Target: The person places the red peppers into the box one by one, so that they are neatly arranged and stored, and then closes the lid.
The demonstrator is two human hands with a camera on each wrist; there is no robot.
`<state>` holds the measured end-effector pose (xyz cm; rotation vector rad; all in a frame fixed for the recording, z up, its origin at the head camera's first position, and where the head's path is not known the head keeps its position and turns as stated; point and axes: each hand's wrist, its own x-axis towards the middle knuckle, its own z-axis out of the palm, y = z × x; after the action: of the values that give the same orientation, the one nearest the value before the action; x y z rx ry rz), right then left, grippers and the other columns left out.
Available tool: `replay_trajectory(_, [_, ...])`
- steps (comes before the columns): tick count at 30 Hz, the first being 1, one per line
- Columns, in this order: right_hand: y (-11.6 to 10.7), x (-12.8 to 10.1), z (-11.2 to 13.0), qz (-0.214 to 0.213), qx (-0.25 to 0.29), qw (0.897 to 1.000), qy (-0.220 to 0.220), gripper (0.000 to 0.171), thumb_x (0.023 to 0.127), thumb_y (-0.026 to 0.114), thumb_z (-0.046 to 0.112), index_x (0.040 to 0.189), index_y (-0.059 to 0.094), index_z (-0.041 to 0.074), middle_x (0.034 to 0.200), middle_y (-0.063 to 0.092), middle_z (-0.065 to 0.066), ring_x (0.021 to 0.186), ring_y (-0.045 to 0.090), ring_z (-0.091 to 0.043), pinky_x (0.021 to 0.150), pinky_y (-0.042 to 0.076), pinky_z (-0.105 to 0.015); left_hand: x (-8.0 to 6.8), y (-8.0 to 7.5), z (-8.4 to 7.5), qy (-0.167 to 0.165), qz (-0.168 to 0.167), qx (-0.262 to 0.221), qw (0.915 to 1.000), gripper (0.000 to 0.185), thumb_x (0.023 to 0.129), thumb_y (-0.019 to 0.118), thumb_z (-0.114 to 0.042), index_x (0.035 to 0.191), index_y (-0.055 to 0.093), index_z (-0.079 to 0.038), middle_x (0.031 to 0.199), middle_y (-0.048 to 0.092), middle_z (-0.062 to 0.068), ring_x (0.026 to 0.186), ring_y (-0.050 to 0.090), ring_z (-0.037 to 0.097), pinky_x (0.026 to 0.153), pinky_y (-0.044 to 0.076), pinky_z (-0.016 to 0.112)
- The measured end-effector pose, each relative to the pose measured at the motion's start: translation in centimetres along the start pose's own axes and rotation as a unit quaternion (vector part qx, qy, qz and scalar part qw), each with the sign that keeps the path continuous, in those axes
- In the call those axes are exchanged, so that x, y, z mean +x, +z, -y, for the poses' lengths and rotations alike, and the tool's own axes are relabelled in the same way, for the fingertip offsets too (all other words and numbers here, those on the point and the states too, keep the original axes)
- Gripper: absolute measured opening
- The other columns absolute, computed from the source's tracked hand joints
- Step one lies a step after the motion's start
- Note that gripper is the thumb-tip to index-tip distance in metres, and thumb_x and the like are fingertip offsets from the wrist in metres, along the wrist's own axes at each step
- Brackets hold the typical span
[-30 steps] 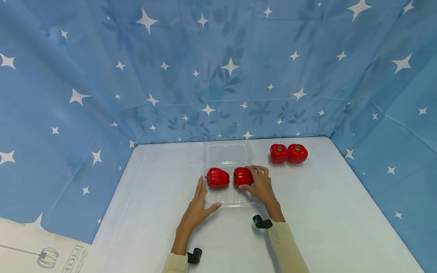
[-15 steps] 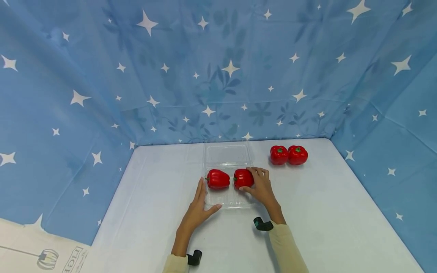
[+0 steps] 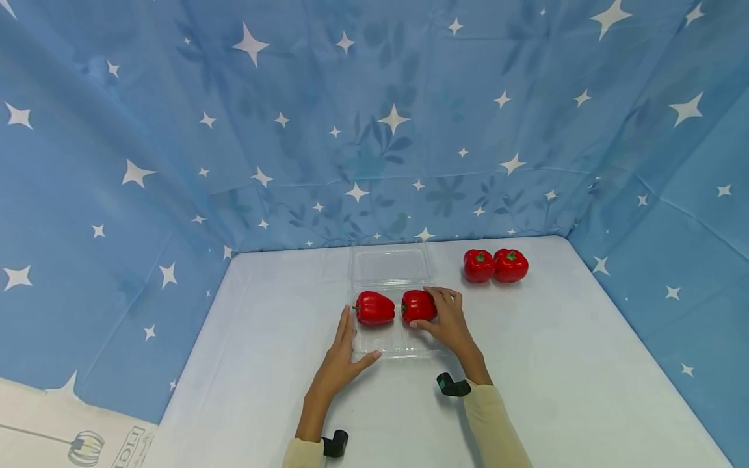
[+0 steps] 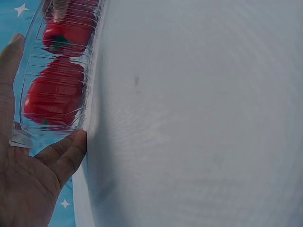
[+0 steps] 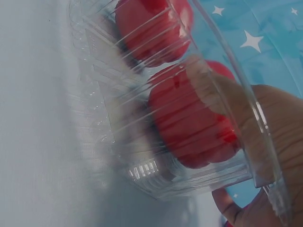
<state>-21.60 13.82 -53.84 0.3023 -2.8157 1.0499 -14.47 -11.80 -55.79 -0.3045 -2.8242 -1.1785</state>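
White table, right hand around pepper in clear tray

A blue fabric backdrop printed with white stars and faint dark leaf shapes hangs in creased folds behind and on both sides. It encloses a pale white-covered table, evenly lit. At the lower left corner lies a cream printed sheet.

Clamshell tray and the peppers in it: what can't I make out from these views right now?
- Right hand on the pepper: head view hides the pepper's right side; how firmly it holds is unclear.
- Right wrist view: the tray wall blurs the fingers behind it.
- Left hand: fingertips cut off by the left wrist frame's edge.
- The far two peppers: too small for detail.
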Motion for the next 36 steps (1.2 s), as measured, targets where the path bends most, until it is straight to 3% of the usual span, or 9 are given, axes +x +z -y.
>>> replay_trajectory(14, [0.0, 0.1, -0.2, 0.000, 0.031, 0.999, 0.007, 0.087, 0.065, 0.075, 0.047, 0.137, 0.034, 0.018, 0.135, 0.037, -0.008, 0.124, 0.021, -0.025, 0.087, 0.047, -0.049, 0.1, 0.0, 0.1, -0.012, -0.005, -0.011, 0.9999, 0.104, 0.072, 0.063, -0.059, 0.146, 0.001, -0.021, 0.151, -0.005, -0.013, 0.135, 0.017, 0.019, 0.098, 0.034, 0.049])
replay_trajectory(23, [-0.5, 0.0, -0.7, -0.015, 0.063, 0.998, -0.006, 0.079, 0.070, 0.073, 0.042, 0.135, 0.035, 0.020, 0.134, 0.040, -0.006, 0.123, 0.027, -0.024, 0.088, 0.046, -0.047, 0.2, -0.1, 0.2, -0.009, 0.002, -0.005, 0.9999, 0.105, 0.070, 0.057, -0.067, 0.146, 0.001, -0.020, 0.151, -0.006, -0.013, 0.136, 0.017, 0.019, 0.099, 0.034, 0.048])
replay_trajectory(33, [-2.1, 0.4, -1.5, -0.081, 0.120, 0.989, -0.025, 0.058, 0.080, 0.067, 0.032, 0.130, 0.043, 0.016, 0.124, 0.052, -0.005, 0.113, 0.050, -0.023, 0.076, 0.053, -0.039, 0.2, 0.0, 0.2, -0.004, -0.002, -0.011, 0.9999, 0.105, 0.071, 0.061, -0.063, 0.146, 0.002, -0.019, 0.151, -0.005, -0.011, 0.136, 0.017, 0.021, 0.098, 0.034, 0.049])
replay_trajectory(36, [-2.6, 0.4, -1.7, -0.124, 0.121, 0.984, -0.030, 0.049, 0.083, 0.065, 0.029, 0.126, 0.047, 0.014, 0.121, 0.055, -0.005, 0.108, 0.055, -0.022, 0.076, 0.053, -0.039, 0.1, 0.0, 0.2, -0.003, -0.004, -0.012, 0.9999, 0.105, 0.071, 0.060, -0.064, 0.146, 0.003, -0.018, 0.151, -0.004, -0.010, 0.136, 0.018, 0.021, 0.098, 0.034, 0.050])
